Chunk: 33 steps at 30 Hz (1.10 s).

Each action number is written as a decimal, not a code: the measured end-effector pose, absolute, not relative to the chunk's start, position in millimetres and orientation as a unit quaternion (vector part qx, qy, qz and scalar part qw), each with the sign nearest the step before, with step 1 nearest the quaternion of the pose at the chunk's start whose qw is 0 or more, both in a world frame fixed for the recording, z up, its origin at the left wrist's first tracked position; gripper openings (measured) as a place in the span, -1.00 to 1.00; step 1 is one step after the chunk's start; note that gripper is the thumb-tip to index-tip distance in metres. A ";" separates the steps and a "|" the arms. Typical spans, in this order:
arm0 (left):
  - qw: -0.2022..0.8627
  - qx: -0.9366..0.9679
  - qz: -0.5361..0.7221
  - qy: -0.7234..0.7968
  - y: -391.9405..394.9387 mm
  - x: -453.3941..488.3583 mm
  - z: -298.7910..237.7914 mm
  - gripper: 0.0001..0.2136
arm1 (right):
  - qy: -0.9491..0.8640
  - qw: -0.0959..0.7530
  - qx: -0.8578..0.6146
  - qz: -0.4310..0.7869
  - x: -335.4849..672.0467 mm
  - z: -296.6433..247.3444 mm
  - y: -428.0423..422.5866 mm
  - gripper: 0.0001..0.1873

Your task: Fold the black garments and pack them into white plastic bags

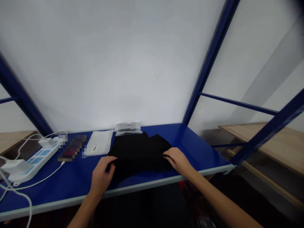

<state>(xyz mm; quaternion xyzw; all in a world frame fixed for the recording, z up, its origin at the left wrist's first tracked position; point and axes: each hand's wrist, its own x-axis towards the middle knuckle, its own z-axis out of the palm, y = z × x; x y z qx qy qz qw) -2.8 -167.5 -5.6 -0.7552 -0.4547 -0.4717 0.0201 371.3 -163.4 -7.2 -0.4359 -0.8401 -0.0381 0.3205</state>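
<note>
Head view: both arms reach forward, the left hand (pixel 102 175) curled against the black cloth's (pixel 139 153) left edge, though any grip can't be told. The right hand (pixel 178 161) rests open on its right side, with the cloth between them on a blue metal shelf (pixel 196 150).

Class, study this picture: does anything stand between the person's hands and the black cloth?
Nothing visible does: the left hand and right hand both touch the black cloth directly, one at each side.
</note>
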 end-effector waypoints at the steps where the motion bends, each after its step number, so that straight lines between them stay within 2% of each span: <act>1: 0.017 -0.736 -0.490 -0.467 -171.1 -4.5 -6.0 -0.84 | -0.828 0.342 -0.442 -0.042 374.7 -4.6 -167.2 -0.79; 5: -0.009 -0.611 -0.567 -0.553 -185.6 -8.0 -11.4 -0.82 | -0.814 0.374 -0.444 -0.031 383.5 3.3 -179.9 -0.77; 11: -0.069 -0.558 -0.581 -0.589 -144.8 0.5 -1.4 -0.68 | -0.766 0.344 -0.528 0.127 382.7 3.9 -151.4 -0.71; 14: -0.112 -0.587 -0.511 -0.618 -99.2 1.2 7.1 -0.63 | -0.741 0.317 -0.565 0.176 379.3 3.8 -117.4 -0.75; 16: -0.116 -0.634 -0.437 -0.627 -75.4 0.9 8.8 -0.59 | -0.740 0.288 -0.586 0.161 376.3 4.2 -100.7 -0.79; 20: 0.021 -0.722 -0.345 -0.599 -68.9 8.4 8.6 -0.60 | -0.760 0.278 -0.584 0.063 370.4 9.4 -102.7 -0.75; 22: 0.061 -0.762 -0.303 -0.569 -83.7 15.8 7.6 -0.61 | -0.792 0.275 -0.542 0.053 370.1 12.2 -117.5 -0.73; 27: -0.033 -0.878 -0.157 -0.451 -120.6 18.3 -5.0 -0.54 | -0.863 0.206 -0.450 0.104 381.2 1.9 -143.4 -0.56; 30: -0.038 -0.881 -0.138 -0.450 -123.1 2.5 -13.1 -0.62 | -0.845 0.258 -0.458 0.097 388.7 -10.6 -141.9 -0.72; 33: -0.030 -0.875 -0.181 -0.447 -120.1 -14.4 -10.0 -0.75 | -0.796 0.363 -0.476 0.091 388.6 -13.7 -139.5 -0.85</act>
